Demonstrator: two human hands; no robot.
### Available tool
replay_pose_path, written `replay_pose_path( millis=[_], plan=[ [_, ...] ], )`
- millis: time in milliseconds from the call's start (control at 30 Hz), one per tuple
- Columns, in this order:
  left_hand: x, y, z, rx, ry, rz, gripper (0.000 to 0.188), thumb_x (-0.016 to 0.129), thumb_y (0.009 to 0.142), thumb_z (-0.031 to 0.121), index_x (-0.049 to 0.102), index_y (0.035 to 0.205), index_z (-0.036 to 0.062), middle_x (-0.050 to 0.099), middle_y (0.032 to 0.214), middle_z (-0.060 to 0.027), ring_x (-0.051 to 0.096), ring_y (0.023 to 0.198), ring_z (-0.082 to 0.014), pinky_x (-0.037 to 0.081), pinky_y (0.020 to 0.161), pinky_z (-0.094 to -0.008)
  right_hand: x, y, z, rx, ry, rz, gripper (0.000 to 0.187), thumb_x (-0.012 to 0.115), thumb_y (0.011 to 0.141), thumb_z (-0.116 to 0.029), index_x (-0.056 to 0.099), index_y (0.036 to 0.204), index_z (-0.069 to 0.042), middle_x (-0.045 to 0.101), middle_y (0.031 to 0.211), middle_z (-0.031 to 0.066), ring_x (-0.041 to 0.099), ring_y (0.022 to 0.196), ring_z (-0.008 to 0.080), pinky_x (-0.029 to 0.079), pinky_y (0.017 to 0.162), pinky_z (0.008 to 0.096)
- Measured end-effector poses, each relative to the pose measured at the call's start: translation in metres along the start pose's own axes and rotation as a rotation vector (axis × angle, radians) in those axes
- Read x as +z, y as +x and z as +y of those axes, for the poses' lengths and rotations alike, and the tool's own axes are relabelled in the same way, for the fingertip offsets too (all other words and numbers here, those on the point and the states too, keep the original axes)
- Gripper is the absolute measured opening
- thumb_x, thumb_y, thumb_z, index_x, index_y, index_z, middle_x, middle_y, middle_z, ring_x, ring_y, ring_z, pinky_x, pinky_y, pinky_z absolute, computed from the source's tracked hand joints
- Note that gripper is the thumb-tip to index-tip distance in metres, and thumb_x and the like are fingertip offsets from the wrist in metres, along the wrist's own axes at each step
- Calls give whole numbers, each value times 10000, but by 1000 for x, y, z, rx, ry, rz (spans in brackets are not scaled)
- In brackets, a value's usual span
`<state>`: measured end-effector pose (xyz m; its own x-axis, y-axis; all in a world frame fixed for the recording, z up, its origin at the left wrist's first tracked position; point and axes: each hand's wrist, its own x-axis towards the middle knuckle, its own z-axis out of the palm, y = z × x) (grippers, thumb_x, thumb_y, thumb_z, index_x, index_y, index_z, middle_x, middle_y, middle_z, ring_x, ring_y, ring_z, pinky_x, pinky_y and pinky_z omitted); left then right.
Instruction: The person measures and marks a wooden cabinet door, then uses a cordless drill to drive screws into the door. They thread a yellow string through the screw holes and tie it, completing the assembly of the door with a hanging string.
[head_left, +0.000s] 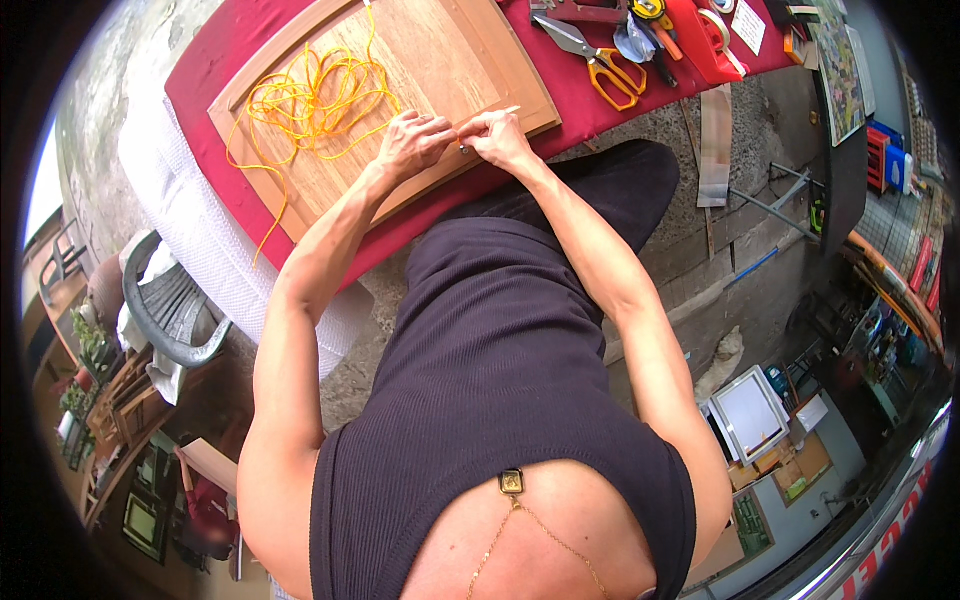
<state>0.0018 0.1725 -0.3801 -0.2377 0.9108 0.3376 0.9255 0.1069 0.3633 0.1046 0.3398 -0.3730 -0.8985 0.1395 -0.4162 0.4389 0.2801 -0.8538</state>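
A bundle of yellow cord [315, 100] lies in loose loops on a wooden panel [440, 55] with a raised frame. My left hand [415, 143] is closed in a pinch over the panel's near edge, and strands of the cord run up against its knuckles. Just beside it, my right hand [498, 138] pinches with thumb and forefinger near the panel's near right corner. The fingertips of both hands almost meet. A tiny dark, shiny spot shows between them, too small to name. Whatever each hand pinches is hidden by the fingers.
Beneath the panel is a table with a red cloth [195, 75]. To the right lie orange-handled scissors [612, 78], a red tape dispenser [705, 45] and other tools. White quilted fabric [180, 190] hangs at the left, near a grey plastic chair [175, 310]. A person [210, 510] is behind, lower left.
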Motion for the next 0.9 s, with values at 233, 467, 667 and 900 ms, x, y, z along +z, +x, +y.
replay_pose_path(
  millis=[233, 467, 667, 900],
  plan=[
    [4, -4, 6, -297, -301, -109, 96, 630, 808, 169, 636, 895, 128, 662, 798, -66, 647, 671, -252, 504, 580, -359, -4, -15, 5, -31, 94, 75, 229, 661, 770, -71, 707, 993, -42, 703, 908, 141, 681, 863, 187, 520, 788, 286],
    [3, 1, 9, -380, -433, -189, 130, 622, 820, 155, 616, 944, 118, 668, 808, -106, 659, 719, -286, 522, 614, -367, 6, -20, 8, -72, 125, 142, 287, 631, 804, -81, 660, 1083, -22, 705, 913, 129, 688, 827, 177, 532, 751, 279],
    [4, 8, -1, -277, -486, -263, 202, 614, 797, 142, 595, 990, 87, 670, 865, -118, 653, 788, -306, 528, 657, -388, 8, -20, 8, -96, 111, 169, 285, 622, 806, -85, 650, 1078, -4, 707, 886, 128, 688, 810, 164, 534, 720, 283],
    [-4, 21, -36, -42, -10, -352, 230, 574, 782, 124, 632, 1005, 111, 640, 961, -56, 633, 879, -248, 511, 719, -370, 6, -8, 9, -32, 30, 115, 265, 579, 828, -129, 655, 1061, -27, 698, 896, 150, 685, 843, 228, 528, 766, 343]
  ],
)
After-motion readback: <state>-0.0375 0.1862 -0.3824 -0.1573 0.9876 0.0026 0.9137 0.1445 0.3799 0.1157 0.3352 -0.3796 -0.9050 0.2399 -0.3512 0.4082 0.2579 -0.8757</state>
